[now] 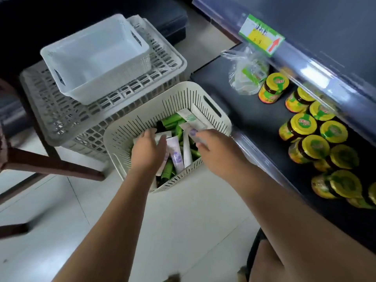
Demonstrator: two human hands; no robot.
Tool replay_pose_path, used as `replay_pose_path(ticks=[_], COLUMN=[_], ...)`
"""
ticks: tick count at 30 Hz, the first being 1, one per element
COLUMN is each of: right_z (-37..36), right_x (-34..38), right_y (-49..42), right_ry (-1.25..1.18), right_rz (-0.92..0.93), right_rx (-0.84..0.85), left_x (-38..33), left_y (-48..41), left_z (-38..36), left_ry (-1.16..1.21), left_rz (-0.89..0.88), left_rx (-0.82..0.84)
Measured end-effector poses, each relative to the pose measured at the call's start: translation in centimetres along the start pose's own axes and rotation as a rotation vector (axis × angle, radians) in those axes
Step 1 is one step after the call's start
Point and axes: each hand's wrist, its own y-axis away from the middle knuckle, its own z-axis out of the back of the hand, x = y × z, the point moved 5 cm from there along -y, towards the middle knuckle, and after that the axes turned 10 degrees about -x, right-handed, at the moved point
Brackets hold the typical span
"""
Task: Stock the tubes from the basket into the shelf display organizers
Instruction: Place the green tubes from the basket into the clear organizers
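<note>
A cream slotted basket (pixel 126 137) stands on the floor beside the dark shelf (pixel 254 119). Inside it lie several tubes, green ones (pixel 173 121) and white ones with purple print (pixel 177 155). My left hand (pixel 147 151) reaches into the basket, fingers curled over a white tube (pixel 161 136) at the pile's left side. My right hand (pixel 215 151) pinches a white and purple tube (pixel 191 130) by one end, lifted slightly above the pile. No display organizer is in view.
A white bin (pixel 95 58) sits on a larger grey crate (pixel 67 119) behind the basket. Several yellow-lidded jars (pixel 305 127) and a plastic bag (pixel 246 74) occupy the shelf. A price tag (pixel 261 35) hangs on the upper shelf rail. Dark chair legs (pixel 50 165) stand at left.
</note>
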Motion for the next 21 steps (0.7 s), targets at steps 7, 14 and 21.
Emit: replay_pose_path(ticks=[7, 14, 21], right_z=[-6.9, -11.9, -15.5], right_x=[-0.7, -1.3, -1.4], right_y=[-6.9, -10.3, -11.8], right_ry=[-0.069, -0.047, 0.264], right_rz=[-0.051, 0.032, 0.24], right_rx=[0.15, 0.298, 0.383], left_x=[0.3, 1.6, 2.0], left_y=[-8.2, -11.7, -11.2], left_z=[-6.2, -10.5, -12.2], left_ry=[-0.04, -0.21, -0.354], left_rz=[0.035, -0.005, 0.041], left_rx=[0.083, 0.119, 0.087])
